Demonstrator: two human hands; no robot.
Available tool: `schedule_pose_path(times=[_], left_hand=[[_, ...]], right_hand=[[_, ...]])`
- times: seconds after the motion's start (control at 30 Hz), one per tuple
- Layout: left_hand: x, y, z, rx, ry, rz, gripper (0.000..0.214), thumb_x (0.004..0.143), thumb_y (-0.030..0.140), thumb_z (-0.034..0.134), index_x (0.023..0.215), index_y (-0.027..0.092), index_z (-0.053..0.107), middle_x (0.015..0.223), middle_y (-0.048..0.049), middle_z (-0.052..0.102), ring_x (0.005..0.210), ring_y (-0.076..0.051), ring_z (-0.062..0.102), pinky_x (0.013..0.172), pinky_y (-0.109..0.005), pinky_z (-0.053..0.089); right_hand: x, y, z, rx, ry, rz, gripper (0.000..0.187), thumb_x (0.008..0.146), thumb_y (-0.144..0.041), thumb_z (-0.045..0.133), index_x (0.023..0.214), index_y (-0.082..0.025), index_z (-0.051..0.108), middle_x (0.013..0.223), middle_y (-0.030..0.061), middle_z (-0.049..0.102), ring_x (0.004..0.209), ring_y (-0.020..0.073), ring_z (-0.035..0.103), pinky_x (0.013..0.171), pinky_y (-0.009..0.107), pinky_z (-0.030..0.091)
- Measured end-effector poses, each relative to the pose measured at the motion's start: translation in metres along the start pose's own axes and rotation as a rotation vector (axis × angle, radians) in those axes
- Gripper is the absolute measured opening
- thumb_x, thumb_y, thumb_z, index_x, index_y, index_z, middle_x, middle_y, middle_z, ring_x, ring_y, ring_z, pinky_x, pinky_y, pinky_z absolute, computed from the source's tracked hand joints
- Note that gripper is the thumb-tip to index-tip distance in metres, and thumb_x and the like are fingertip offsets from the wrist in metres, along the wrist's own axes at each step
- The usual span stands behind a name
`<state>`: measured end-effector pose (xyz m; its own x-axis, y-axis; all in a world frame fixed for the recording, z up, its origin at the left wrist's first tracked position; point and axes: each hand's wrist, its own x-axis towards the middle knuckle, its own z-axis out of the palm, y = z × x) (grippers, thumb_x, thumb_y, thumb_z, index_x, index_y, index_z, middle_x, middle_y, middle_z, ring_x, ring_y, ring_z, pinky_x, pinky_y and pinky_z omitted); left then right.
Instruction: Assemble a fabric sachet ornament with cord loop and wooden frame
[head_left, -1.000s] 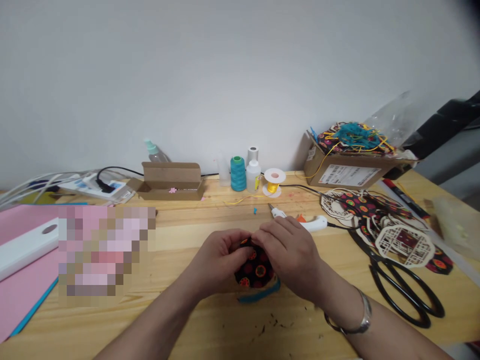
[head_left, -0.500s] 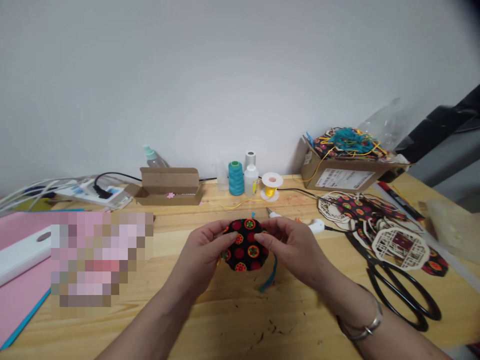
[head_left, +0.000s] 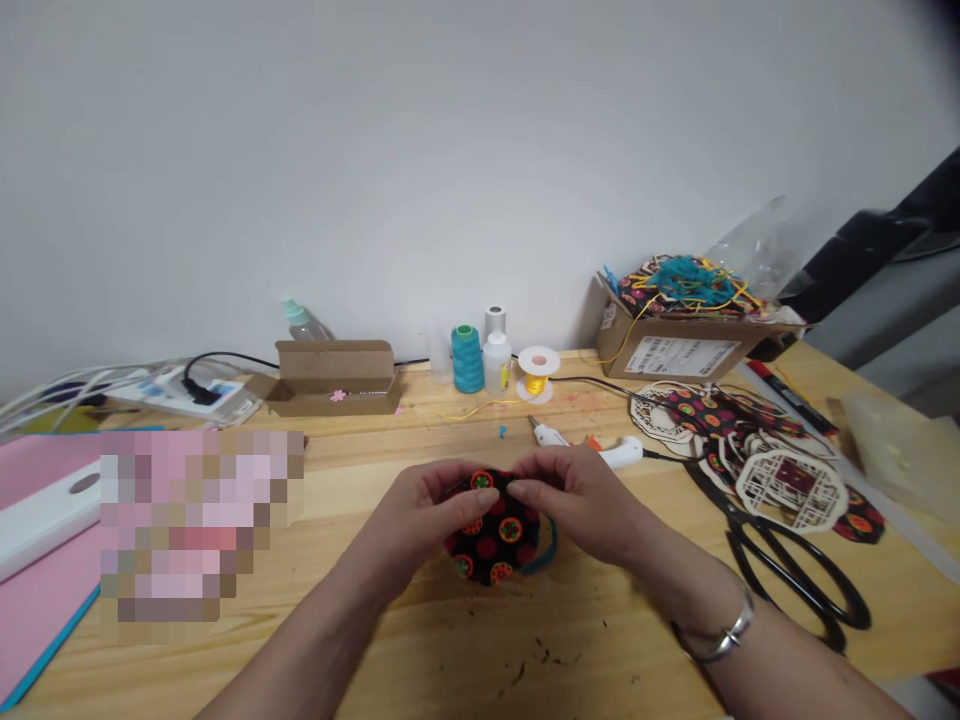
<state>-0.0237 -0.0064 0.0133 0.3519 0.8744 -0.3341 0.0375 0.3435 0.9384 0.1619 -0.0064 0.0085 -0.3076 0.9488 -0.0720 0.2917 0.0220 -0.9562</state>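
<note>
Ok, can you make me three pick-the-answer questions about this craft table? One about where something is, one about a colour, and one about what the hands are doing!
1. Where are the black scissors?
A. Inside the open cardboard box
B. On the table, to the right of the hands
C. On the pink sheet

2. What colour is the big thread cone near the wall?
A. Teal
B. Red
C. White

3. What are the left hand and right hand doing?
A. Resting flat on the table
B. Both pinching the black patterned fabric piece
C. Holding the glue gun

Answers: 1 B, the scissors lie on the wood at the right. 2 A, the cone is teal. 3 B, fingers of both hands grip the fabric's top edge; the glue gun lies untouched behind.
</note>
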Motion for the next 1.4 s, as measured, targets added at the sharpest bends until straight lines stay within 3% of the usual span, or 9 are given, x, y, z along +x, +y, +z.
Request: schedule_pose_path(times=[0.13, 0.27, 0.37, 0.5, 0.63, 0.73, 0.97, 1.23, 1.4], left_hand=[[-0.001, 0.0, 0.004, 0.101, 0.026, -0.048, 0.019, 0.068, 0.032, 0.071, 0.076, 0.015, 0.072, 0.06, -0.0022, 0.069, 0.048, -0.011, 0.056, 0.044, -0.018, 0.039], [0.003, -0.003, 0.003, -0.044, 0.149, -0.027, 0.021, 0.068, 0.032, 0.071, 0.08, 0.015, 0.071, 0.067, -0.0036, 0.072, 0.051, -0.012, 0.06, 0.046, -0.019, 0.043], [0.006, -0.004, 0.001, -0.196, 0.2, 0.013, 0.022, 0.07, 0.032, 0.07, 0.083, 0.014, 0.071, 0.071, -0.006, 0.073, 0.056, -0.015, 0.064, 0.049, -0.022, 0.047], [0.007, -0.002, 0.001, -0.347, 0.208, 0.055, 0.024, 0.071, 0.028, 0.07, 0.089, 0.012, 0.07, 0.076, -0.0086, 0.074, 0.061, -0.017, 0.066, 0.058, -0.027, 0.052], [0.004, -0.002, 0.003, -0.393, 0.181, 0.084, 0.025, 0.071, 0.027, 0.07, 0.092, 0.013, 0.069, 0.08, -0.0085, 0.074, 0.063, -0.018, 0.067, 0.056, -0.025, 0.051], [0.003, -0.003, 0.005, -0.388, 0.179, 0.073, 0.022, 0.069, 0.026, 0.072, 0.088, 0.015, 0.069, 0.079, -0.0068, 0.074, 0.062, -0.017, 0.066, 0.057, -0.026, 0.05], [0.002, -0.003, 0.003, -0.277, 0.157, 0.107, 0.027, 0.074, 0.034, 0.067, 0.089, 0.012, 0.072, 0.081, -0.0086, 0.074, 0.074, -0.02, 0.065, 0.07, -0.029, 0.048], [0.001, -0.006, 0.001, -0.187, 0.194, 0.101, 0.022, 0.074, 0.033, 0.067, 0.083, 0.015, 0.074, 0.073, -0.0055, 0.073, 0.07, -0.018, 0.063, 0.067, -0.027, 0.046], [0.002, -0.004, 0.002, -0.162, 0.152, 0.102, 0.026, 0.074, 0.037, 0.066, 0.085, 0.015, 0.073, 0.076, -0.0065, 0.074, 0.071, -0.019, 0.064, 0.067, -0.027, 0.046]], right_hand=[[-0.001, 0.0, 0.002, -0.037, -0.038, -0.04, 0.012, 0.077, -0.021, 0.056, 0.076, -0.016, 0.067, 0.065, -0.0012, 0.063, 0.06, 0.011, 0.053, 0.055, 0.022, 0.04], [-0.002, -0.002, 0.002, -0.152, 0.333, -0.217, 0.017, 0.083, -0.028, 0.053, 0.091, -0.017, 0.063, 0.079, 0.002, 0.064, 0.069, 0.0123, 0.054, 0.062, 0.024, 0.042], [-0.004, -0.004, 0.002, -0.246, 0.449, -0.294, 0.02, 0.086, -0.03, 0.05, 0.075, -0.017, 0.06, 0.065, 0.0, 0.057, 0.061, 0.011, 0.048, 0.057, 0.023, 0.038], [-0.006, -0.003, 0.007, -0.275, 0.343, -0.202, 0.023, 0.084, -0.033, 0.052, 0.07, -0.018, 0.062, 0.06, -0.0006, 0.056, 0.056, 0.0111, 0.046, 0.053, 0.024, 0.035], [-0.003, 0.0, 0.013, -0.01, 0.205, -0.085, 0.02, 0.082, -0.035, 0.055, 0.084, -0.018, 0.066, 0.072, 0.0016, 0.065, 0.064, 0.0132, 0.054, 0.057, 0.024, 0.042], [-0.001, 0.0, 0.014, 0.098, 0.186, -0.04, 0.019, 0.08, -0.032, 0.056, 0.082, -0.017, 0.066, 0.073, 0.0025, 0.066, 0.067, 0.0143, 0.056, 0.06, 0.026, 0.044], [0.002, 0.0, 0.007, 0.004, 0.14, -0.043, 0.016, 0.078, -0.027, 0.055, 0.073, -0.017, 0.065, 0.065, -0.0002, 0.061, 0.063, 0.0129, 0.052, 0.059, 0.025, 0.041], [0.0, 0.0, 0.007, -0.049, 0.093, -0.052, 0.015, 0.078, -0.026, 0.054, 0.07, -0.016, 0.063, 0.061, -0.0016, 0.056, 0.06, 0.0115, 0.046, 0.056, 0.024, 0.036], [0.001, -0.002, 0.006, -0.044, 0.079, -0.037, 0.015, 0.078, -0.025, 0.054, 0.07, -0.016, 0.063, 0.061, -0.0015, 0.056, 0.059, 0.0113, 0.046, 0.054, 0.023, 0.036]])
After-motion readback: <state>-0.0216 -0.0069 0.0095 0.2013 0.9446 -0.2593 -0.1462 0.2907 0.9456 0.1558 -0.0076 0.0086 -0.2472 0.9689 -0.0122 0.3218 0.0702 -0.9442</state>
